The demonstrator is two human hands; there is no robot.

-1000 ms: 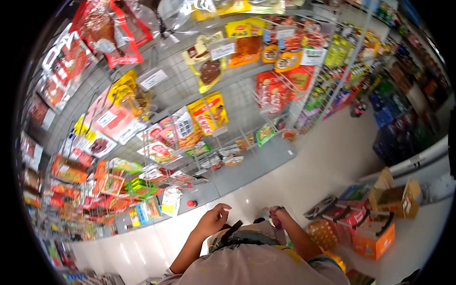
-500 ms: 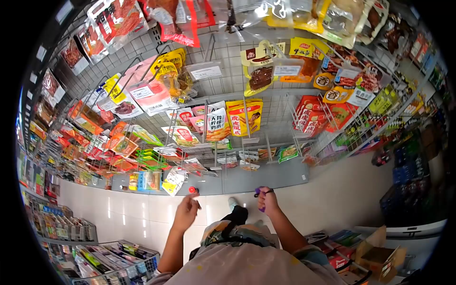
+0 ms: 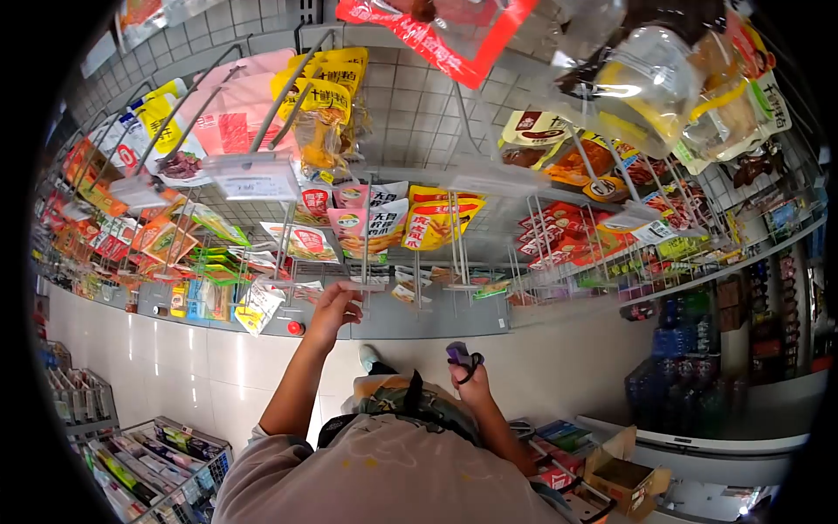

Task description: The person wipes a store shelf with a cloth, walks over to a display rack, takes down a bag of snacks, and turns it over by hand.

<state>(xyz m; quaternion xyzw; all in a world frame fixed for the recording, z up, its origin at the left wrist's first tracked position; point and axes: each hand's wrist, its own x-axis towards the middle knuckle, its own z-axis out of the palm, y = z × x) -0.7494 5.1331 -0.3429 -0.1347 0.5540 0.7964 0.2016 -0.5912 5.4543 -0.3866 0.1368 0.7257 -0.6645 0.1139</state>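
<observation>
My left hand (image 3: 334, 313) is raised at the lower front of a wire rack, its fingers loosely curled and apart, with nothing seen in them. It is nearest to the hook ends below the pink and white snack packets (image 3: 367, 225). Lower and to the right, my right hand (image 3: 471, 382) is closed round a small purple item (image 3: 457, 352) with a black loop. Yellow packets (image 3: 436, 218) hang right of the pink ones. Yellow-topped bags (image 3: 323, 105) hang higher, above a blurred price tag (image 3: 253, 181).
Red packets (image 3: 572, 234) hang on the right rack. A red cap (image 3: 296, 328) is by the shelf base. An open cardboard box (image 3: 621, 476) stands at the lower right, a wire basket of packaged goods (image 3: 157, 467) at the lower left. Bottles (image 3: 681, 375) stand farther right.
The view has turned and come closer to the rack. My left hand has risen toward the lower hooks. My right hand still holds the purple item, which shows more clearly.
</observation>
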